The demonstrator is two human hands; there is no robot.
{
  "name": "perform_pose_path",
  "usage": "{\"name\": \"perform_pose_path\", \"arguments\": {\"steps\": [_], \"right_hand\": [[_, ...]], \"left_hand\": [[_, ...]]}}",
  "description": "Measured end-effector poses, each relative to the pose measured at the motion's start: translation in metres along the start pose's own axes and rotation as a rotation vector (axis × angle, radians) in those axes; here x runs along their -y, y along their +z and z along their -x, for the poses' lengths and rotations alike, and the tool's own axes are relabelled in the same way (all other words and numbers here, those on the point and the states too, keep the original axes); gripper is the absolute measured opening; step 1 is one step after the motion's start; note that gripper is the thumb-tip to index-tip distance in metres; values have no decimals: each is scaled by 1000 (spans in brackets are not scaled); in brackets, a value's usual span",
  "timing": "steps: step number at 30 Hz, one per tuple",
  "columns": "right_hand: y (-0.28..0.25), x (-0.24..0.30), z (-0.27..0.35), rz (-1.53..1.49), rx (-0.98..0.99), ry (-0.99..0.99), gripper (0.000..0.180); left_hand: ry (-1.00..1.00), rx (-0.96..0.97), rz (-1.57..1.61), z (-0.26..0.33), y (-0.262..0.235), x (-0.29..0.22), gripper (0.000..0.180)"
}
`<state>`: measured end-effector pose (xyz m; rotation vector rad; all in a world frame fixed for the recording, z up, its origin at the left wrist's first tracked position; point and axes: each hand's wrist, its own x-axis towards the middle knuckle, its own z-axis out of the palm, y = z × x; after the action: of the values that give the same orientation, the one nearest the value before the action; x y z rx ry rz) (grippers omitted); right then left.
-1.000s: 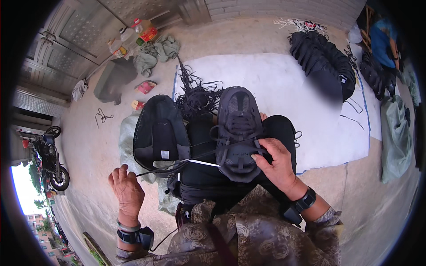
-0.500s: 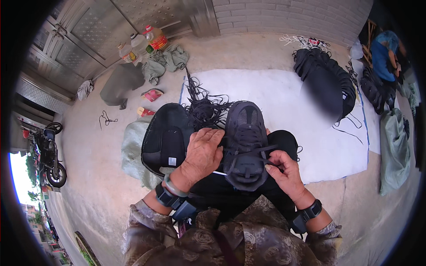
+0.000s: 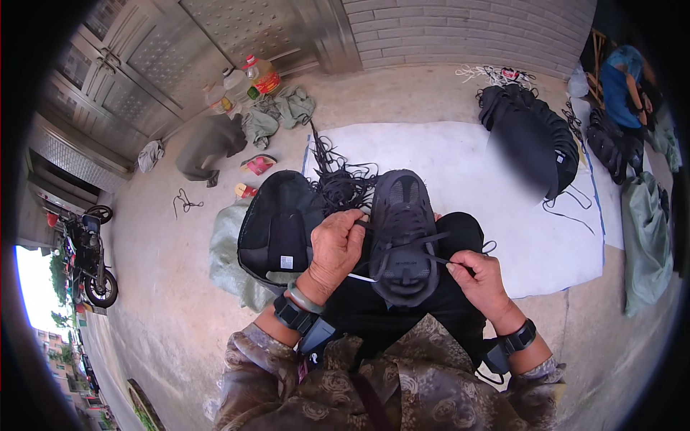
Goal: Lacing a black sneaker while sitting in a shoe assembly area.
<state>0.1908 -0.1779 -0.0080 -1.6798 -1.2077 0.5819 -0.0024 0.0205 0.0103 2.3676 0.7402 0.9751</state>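
A dark grey lace-up shoe (image 3: 406,269) rests on my lap, toe pointing away from me, laces crossing its front. On its left side, my left hand (image 3: 338,244) pinches a dark shoelace between thumb and fingers. My right hand (image 3: 478,280), right of the shoe, pinches another length of shoelace (image 3: 436,259), stretched from the tongue area. Close beside my left hand lies a black, hollow, curved piece (image 3: 259,215) with a white label inside. Beyond it is a tangled heap of black laces (image 3: 343,188).
A white sheet (image 3: 445,154) covers the ground ahead, bearing a row of black shoe pieces (image 3: 550,126) at right. A pale green sack (image 3: 643,251) lies far right, near a person in blue (image 3: 619,93). Bottles (image 3: 262,75) stand by the metal door; a motorcycle (image 3: 90,244) is at left.
My right hand has moved slightly right, away from the shoe, drawing its lace out straighter. My left hand stays by the shoe's left side, still pinching. The whole view has shifted a little.
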Motion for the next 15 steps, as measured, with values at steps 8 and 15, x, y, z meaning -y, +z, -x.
{"name": "perform_pose_path", "arguments": {"steps": [8, 15], "right_hand": [[-8, -5, 10, -64, -17, 33, 7], [-15, -4, 9, 7, -35, -14, 14]], "left_hand": [[-634, 10, 827, 6, 15, -12, 11], [-907, 414, 828, -16, 1, 5, 23]]}}
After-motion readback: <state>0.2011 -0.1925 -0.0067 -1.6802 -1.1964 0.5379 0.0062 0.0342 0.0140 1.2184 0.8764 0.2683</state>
